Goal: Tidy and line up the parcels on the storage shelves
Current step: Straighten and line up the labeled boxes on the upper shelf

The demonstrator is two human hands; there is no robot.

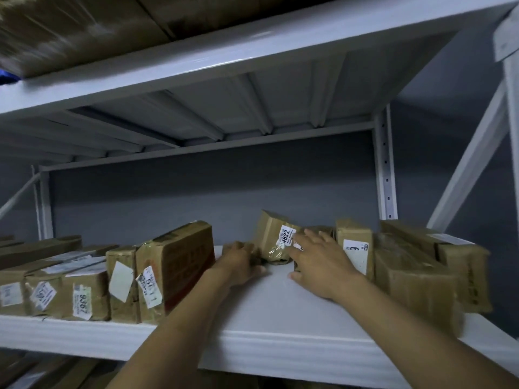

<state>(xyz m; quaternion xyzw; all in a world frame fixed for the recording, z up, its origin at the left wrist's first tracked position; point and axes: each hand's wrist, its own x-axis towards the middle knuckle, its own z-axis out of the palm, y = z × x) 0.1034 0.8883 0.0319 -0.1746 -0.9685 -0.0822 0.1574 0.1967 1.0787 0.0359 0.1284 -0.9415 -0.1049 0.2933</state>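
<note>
The left hand (241, 263) seems curled round a small parcel (257, 256), while the right hand (320, 262), fingers spread, presses the tilted 4822 parcel (273, 234), deep in the shelf (280, 332) gap. The left row (84, 293) stands lined up at the edge and the right boxes (415, 276) look roughly set. I'd say only this loose middle bunch remains.

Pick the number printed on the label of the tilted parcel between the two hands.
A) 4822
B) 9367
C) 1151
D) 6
A: the white label on the tilted parcel, next to the right hand, reads 4822.
</note>
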